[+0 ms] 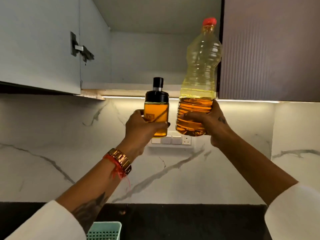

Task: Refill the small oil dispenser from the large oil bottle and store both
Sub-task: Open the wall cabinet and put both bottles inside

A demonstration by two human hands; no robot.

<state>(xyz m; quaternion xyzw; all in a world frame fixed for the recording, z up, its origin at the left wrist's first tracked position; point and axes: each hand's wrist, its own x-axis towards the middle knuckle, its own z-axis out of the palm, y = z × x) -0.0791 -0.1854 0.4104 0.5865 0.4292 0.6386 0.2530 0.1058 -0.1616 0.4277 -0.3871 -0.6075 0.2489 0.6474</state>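
Note:
My left hand [141,126] grips the small oil dispenser [156,108], a square glass bottle with a black top, nearly full of amber oil. My right hand [210,121] holds the large oil bottle [199,75] by its base; it is clear plastic with a red cap and oil only in its lower part. Both bottles are upright and raised in front of the open wall cabinet [147,58], just below its shelf edge.
The cabinet door [39,44] stands open to the left, with a hinge on it. A closed ribbed cabinet [270,49] sits to the right. Behind are a marble backsplash, a switch panel [171,140], a dark counter and a green perforated basket [103,231].

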